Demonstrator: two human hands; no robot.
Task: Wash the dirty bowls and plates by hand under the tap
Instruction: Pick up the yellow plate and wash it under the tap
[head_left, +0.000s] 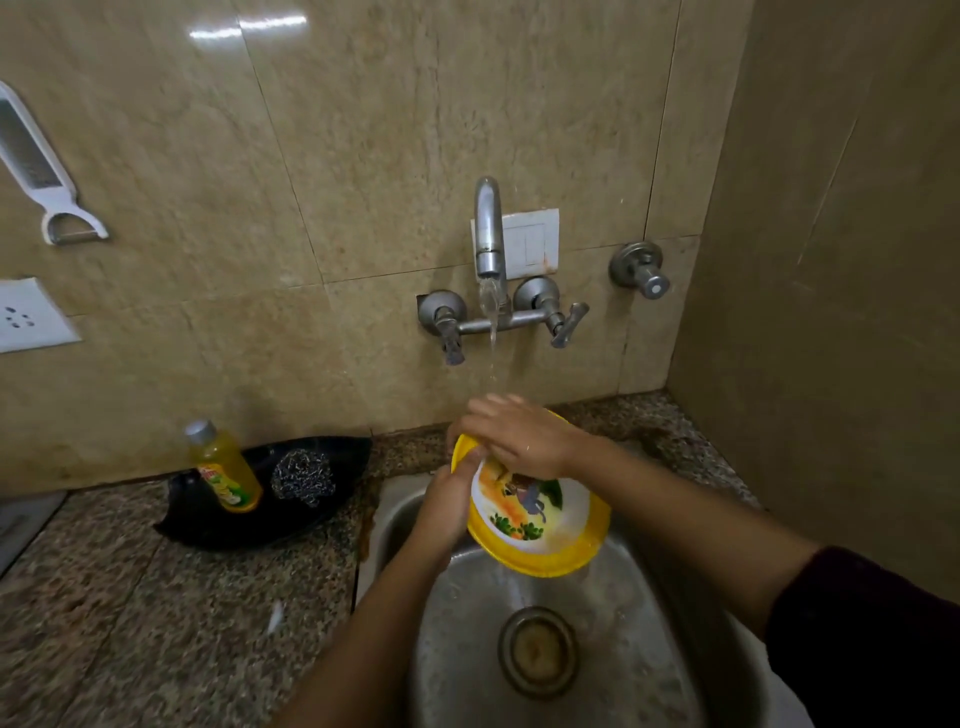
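A yellow-rimmed bowl (545, 545) with a cartoon picture inside is tilted toward me over the steel sink (467, 649). My left hand (447, 509) grips its left rim. My right hand (514, 436) lies over the bowl's top edge, fingers bent against the inside. Water runs from the wall tap (489, 234) down onto my right hand and the bowl.
On the granite counter to the left, a black tray (208, 525) holds a yellow dish-soap bottle (223, 467) and a steel scrubber (302, 475). The sink drain (537, 649) sits below the bowl. A peeler (36, 171) hangs on the wall, above a socket (31, 317).
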